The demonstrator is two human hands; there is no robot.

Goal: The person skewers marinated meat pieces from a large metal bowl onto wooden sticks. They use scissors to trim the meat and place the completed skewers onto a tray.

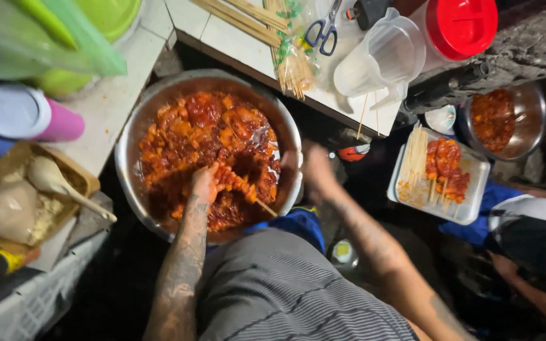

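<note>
A large metal basin [127, 164] holds chunks of meat [210, 132] in red-orange marinade. My left hand [204, 183] is inside the basin, gripping a wooden skewer [248, 189] threaded with several meat pieces; its bare stick end points toward me. My right hand [316, 165] hovers just outside the basin's right rim, blurred, and I cannot tell whether it holds anything.
A white tray [469, 196] at right carries finished skewers and bare sticks, beside a smaller metal bowl [526, 126] of marinated meat. A counter behind holds bamboo sticks [292, 63], scissors [323, 31], a clear jug [380, 57] and a red-lidded container [461, 25]. Another person's arm [538, 290] is at lower right.
</note>
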